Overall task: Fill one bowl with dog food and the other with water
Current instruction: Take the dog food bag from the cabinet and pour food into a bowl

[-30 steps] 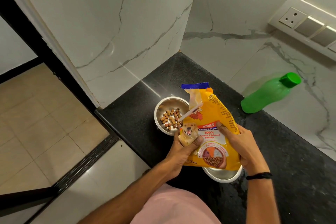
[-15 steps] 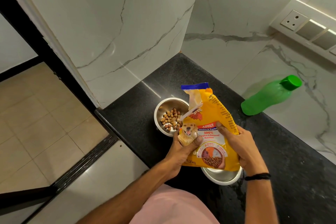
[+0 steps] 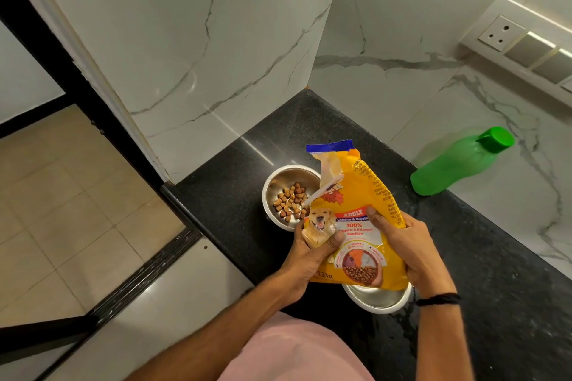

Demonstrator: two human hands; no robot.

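Observation:
A yellow dog food bag (image 3: 356, 219) with a torn blue top stands almost upright between both hands. My left hand (image 3: 305, 260) grips its lower left side and my right hand (image 3: 408, 247) grips its right side. Behind the bag to the left, a steel bowl (image 3: 278, 182) on the black counter holds a small heap of brown kibble (image 3: 291, 201). A second steel bowl (image 3: 377, 300) sits under the bag, mostly hidden, so its contents cannot be seen. A green water bottle (image 3: 458, 164) with its green cap on stands at the back right.
The black stone counter (image 3: 495, 288) ends at a left edge beside the kibble bowl, with tiled floor (image 3: 62, 195) below. Marble walls close the back corner. A socket and switch panel (image 3: 526, 46) is on the right wall.
Almost nothing has shifted: the bag stays upright in both hands and the kibble heap looks the same.

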